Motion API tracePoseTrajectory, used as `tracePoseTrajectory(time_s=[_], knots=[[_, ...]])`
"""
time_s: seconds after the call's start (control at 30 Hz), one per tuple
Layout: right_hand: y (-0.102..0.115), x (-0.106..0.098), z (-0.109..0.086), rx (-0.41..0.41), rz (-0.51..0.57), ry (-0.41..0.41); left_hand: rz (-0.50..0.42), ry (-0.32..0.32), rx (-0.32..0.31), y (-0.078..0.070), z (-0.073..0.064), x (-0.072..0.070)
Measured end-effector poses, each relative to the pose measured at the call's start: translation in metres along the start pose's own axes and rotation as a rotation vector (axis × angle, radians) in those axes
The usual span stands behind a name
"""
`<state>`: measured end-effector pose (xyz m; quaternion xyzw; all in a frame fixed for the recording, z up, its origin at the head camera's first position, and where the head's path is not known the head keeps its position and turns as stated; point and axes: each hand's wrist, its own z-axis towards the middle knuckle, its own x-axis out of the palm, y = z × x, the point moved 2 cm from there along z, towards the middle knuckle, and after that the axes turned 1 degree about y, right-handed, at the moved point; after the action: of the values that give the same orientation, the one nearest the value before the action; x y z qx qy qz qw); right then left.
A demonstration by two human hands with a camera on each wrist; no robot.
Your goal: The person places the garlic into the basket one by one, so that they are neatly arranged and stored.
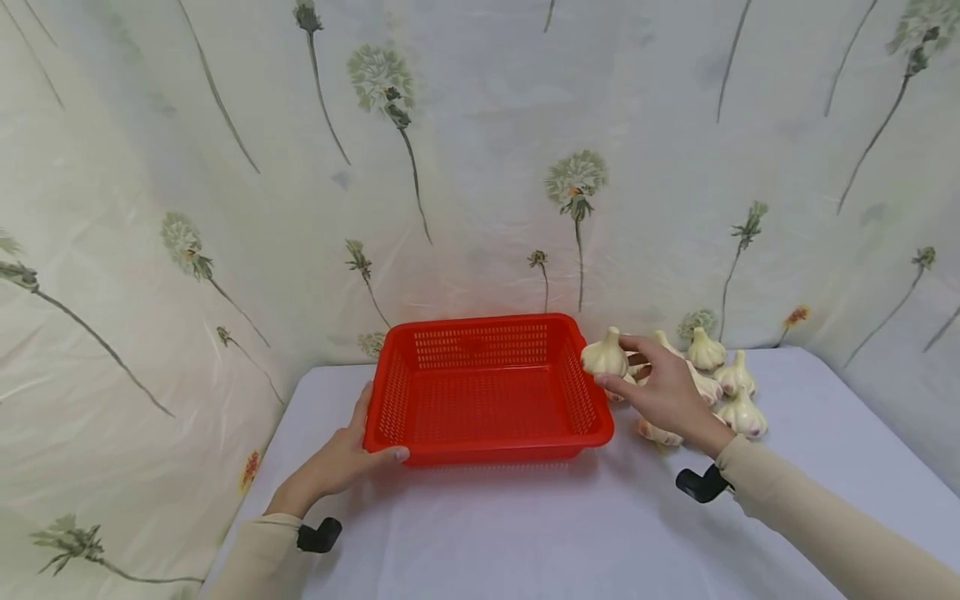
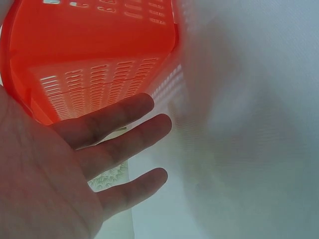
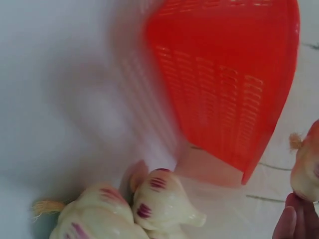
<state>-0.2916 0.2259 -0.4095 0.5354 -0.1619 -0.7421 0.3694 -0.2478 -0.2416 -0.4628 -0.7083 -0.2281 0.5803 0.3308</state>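
Observation:
A red plastic basket with slotted walls stands on the table. My left hand rests against its front left corner, thumb along the front rim and index finger up the left side. Three of its fingers stretch out straight beside the slotted wall in the left wrist view. At the basket's right rim, my right hand pinches a garlic bulb between thumb and fingers, stem up. This bulb shows at the right edge of the right wrist view, root tuft facing the basket.
Several garlic bulbs lie in a group right of the basket, partly hidden behind my right hand. A pale cloth covers the table. Behind it hangs a curtain with a dandelion print.

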Motion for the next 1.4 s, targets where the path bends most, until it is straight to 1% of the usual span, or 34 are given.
tracePoseTrajectory(time_s=[0.17, 0.33, 0.47, 0.57, 0.63, 0.83, 0.9, 1.1, 1.23, 1.4], knots=[[0.004, 0.002, 0.008, 0.003, 0.013, 0.022, -0.013, 0.001, -0.004, 0.003, 0.000, 0.002], [0.011, 0.003, 0.017, -0.029, 0.022, 0.026, -0.022, -0.003, 0.006, 0.003, 0.001, 0.002], [0.018, 0.006, 0.027, -0.052, 0.068, 0.051, -0.025, -0.012, 0.007, 0.004, 0.001, 0.002], [0.026, 0.010, 0.035, -0.036, 0.117, 0.083, -0.030, -0.017, 0.005, 0.006, 0.000, 0.002], [0.032, 0.014, 0.041, -0.005, 0.147, 0.102, -0.035, -0.020, 0.008, 0.007, 0.000, 0.002], [0.048, 0.026, 0.057, 0.011, 0.207, 0.116, -0.069, -0.022, 0.045, 0.007, 0.000, 0.002], [0.053, 0.028, 0.061, -0.004, 0.217, 0.119, -0.087, -0.015, 0.053, 0.006, 0.001, 0.003], [0.063, 0.043, 0.073, -0.093, 0.215, 0.125, -0.107, -0.004, 0.058, 0.006, 0.003, 0.006], [0.066, 0.055, 0.081, -0.115, 0.238, 0.135, -0.103, -0.010, 0.056, 0.007, 0.004, 0.006], [0.069, 0.070, 0.089, -0.126, 0.240, 0.166, -0.108, -0.021, 0.047, 0.009, 0.003, 0.004]])
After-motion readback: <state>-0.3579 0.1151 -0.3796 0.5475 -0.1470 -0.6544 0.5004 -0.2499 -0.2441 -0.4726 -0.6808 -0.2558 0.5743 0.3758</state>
